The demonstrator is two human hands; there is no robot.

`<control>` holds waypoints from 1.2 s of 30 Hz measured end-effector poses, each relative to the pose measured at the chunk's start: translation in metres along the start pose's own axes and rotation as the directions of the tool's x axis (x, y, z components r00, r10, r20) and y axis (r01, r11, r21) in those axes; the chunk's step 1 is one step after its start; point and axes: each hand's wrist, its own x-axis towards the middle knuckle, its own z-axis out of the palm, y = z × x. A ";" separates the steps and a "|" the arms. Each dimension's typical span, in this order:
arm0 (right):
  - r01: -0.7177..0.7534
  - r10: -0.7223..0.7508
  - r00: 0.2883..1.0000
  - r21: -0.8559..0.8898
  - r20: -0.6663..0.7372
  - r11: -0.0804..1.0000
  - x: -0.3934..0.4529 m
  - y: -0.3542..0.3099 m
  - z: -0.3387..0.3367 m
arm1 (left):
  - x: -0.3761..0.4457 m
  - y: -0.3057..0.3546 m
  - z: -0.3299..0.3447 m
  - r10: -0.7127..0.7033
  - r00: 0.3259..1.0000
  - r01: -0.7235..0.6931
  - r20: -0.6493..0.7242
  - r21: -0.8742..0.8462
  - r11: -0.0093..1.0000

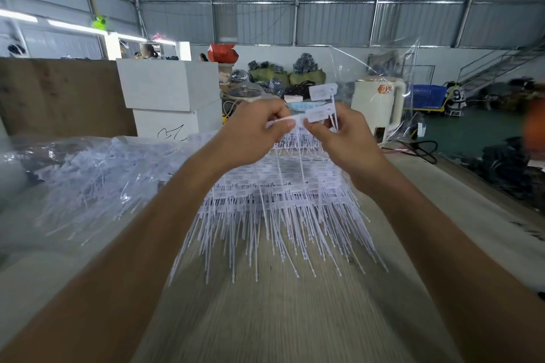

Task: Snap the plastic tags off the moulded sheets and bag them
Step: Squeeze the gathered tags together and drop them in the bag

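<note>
Left hand: the left hand [253, 130] is pinching the white strip end of a moulded piece [306, 116], fingers curled round it, raised above the bench.
Right hand: the right hand [339, 132] is gripping the same piece by its flat tag end, with thin tails of tags trailing down past its fingers; a second tag [323, 91] is sticking up just behind.
Tags' place: the stack of moulded sheets [277, 194] is lying on the bench [280, 318] right under both hands, tails fanning toward the camera.
Bag: a clear bag of loose tags [97, 174] is slumping on the bench to the left, beside the stack.
Risk, break: twisting too far from the joint is likely to be tearing the thin tail instead of the link.
Risk, spill: a freed tag could be dropping into the stack below and getting lost among the unsnapped ones.
Risk, bag: the slack bag mouth is likely making misses easy.
Surface: the bench is showing a pale, wood-grain top.
Room: a metal-walled warehouse, with white boxes [168, 88] and a cream kettle [380, 106] standing beyond.
</note>
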 end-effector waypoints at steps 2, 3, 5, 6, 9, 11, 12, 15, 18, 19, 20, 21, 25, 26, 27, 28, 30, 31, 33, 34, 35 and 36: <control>-0.005 0.001 0.999 -0.131 -0.032 0.991 0.000 0.004 0.002 | 0.001 0.000 0.004 0.030 0.998 -0.037 0.062 0.122 0.992; 0.004 -0.013 0.999 -0.222 -0.038 0.975 0.000 0.005 0.003 | 0.001 0.000 0.005 0.035 0.996 -0.052 0.087 0.198 0.979; 0.065 -0.086 0.996 -0.410 -0.033 0.910 -0.001 0.005 0.006 | 0.001 0.001 0.005 0.039 0.992 -0.073 0.117 0.306 0.949; 0.108 -0.138 0.990 -0.475 -0.027 0.873 -0.002 0.004 0.009 | 0.000 0.002 0.004 0.038 0.992 -0.076 0.122 0.322 0.944; 0.191 -0.244 0.969 -0.542 -0.028 0.818 -0.003 0.003 0.018 | 0.000 0.000 0.000 0.056 0.990 -0.094 0.132 0.299 0.950; 0.180 -0.264 0.963 -0.589 -0.059 0.788 -0.002 0.010 0.017 | -0.002 0.005 -0.006 0.098 0.980 -0.128 0.171 0.176 0.976; 0.134 -0.234 0.968 -0.607 -0.089 0.783 -0.001 0.017 0.011 | -0.002 0.009 -0.009 0.128 0.973 -0.144 0.190 0.075 0.987; -0.160 0.094 0.978 -0.384 -0.186 0.909 -0.001 0.050 -0.022 | 0.000 0.023 -0.011 0.188 0.966 -0.181 0.180 -0.054 0.982; -0.288 0.267 0.952 -0.142 -0.151 0.947 -0.006 0.064 -0.040 | 0.003 0.020 -0.007 0.188 0.964 -0.185 0.188 -0.030 0.982; -0.283 0.268 0.953 -0.100 -0.138 0.954 -0.006 0.063 -0.040 | 0.003 0.015 -0.004 0.169 0.963 -0.171 0.209 -0.008 0.985; -0.272 0.262 0.957 -0.070 -0.128 0.960 -0.005 0.060 -0.037 | 0.003 0.010 -0.003 0.145 0.963 -0.153 0.229 0.018 0.988; -0.264 0.257 0.960 -0.051 -0.113 0.963 -0.003 0.056 -0.035 | 0.003 0.006 -0.001 0.124 0.962 -0.138 0.244 0.043 0.989; -0.254 0.255 0.967 0.063 -0.004 0.965 0.003 0.039 -0.027 | 0.001 -0.003 0.001 0.074 0.964 -0.088 0.257 0.043 0.995; -0.247 0.248 0.969 0.109 0.012 0.963 0.004 0.035 -0.026 | 0.000 -0.005 0.001 0.058 0.967 -0.072 0.249 0.047 0.996; -0.236 0.235 0.972 0.146 0.025 0.961 0.004 0.032 -0.026 | 0.000 -0.007 0.001 0.042 0.970 -0.056 0.239 0.051 0.997; -0.222 0.219 0.975 0.169 0.035 0.960 0.003 0.029 -0.025 | -0.001 -0.009 0.001 0.030 0.973 -0.042 0.231 0.047 0.998; -0.204 0.200 0.979 0.178 0.039 0.963 0.004 0.027 -0.024 | -0.001 -0.011 0.000 0.017 0.975 -0.025 0.223 0.030 0.999; -0.201 0.198 0.980 0.160 0.033 0.966 0.005 0.026 -0.023 | -0.001 -0.012 0.000 0.013 0.975 -0.019 0.222 0.026 0.999; -0.199 0.198 0.980 0.091 0.020 0.976 0.005 0.025 -0.021 | -0.001 -0.012 -0.001 0.009 0.974 -0.017 0.225 0.035 0.999; -0.196 0.195 0.981 0.072 0.015 0.978 0.006 0.025 -0.020 | -0.001 -0.011 0.000 0.007 0.973 -0.016 0.229 0.038 0.999; -0.198 0.197 0.980 0.070 0.010 0.978 0.005 0.025 -0.019 | -0.001 -0.010 -0.001 0.005 0.973 -0.014 0.232 0.037 0.999; -0.200 0.201 0.980 0.080 0.004 0.976 0.005 0.025 -0.019 | -0.001 -0.010 -0.001 0.003 0.972 -0.012 0.234 0.035 0.999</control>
